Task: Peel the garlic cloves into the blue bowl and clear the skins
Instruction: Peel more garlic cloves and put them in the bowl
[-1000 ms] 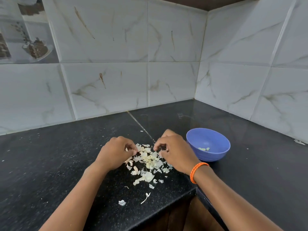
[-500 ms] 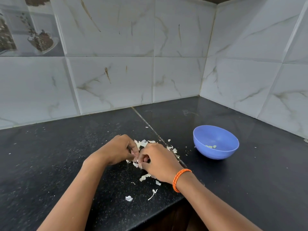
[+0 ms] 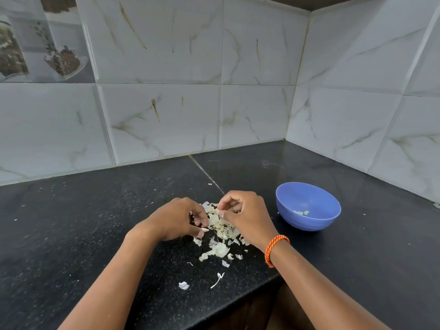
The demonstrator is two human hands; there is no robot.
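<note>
Both hands (image 3: pixel 175 217) (image 3: pixel 247 216) pick at garlic skins (image 3: pixel 220 228) beside unmarked blue bowl (image 3: pixel 308 207).

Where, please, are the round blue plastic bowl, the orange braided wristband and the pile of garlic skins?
Round blue plastic bowl (image 3: pixel 309 223): head view, outer front wall.
Orange braided wristband (image 3: pixel 276 249): head view, band's middle.
Pile of garlic skins (image 3: pixel 220 250): head view, large loose skin.

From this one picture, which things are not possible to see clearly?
Head view only:
- What the left hand and right hand hold: curled fingers hide it; whether it is a clove or skin is unclear.
- The skins under the right hand: covered by it.
- How many cloves lie in the bowl: its near wall hides part of the inside, and they are too small.
- The counter's front: cut off by the bottom edge.
</note>
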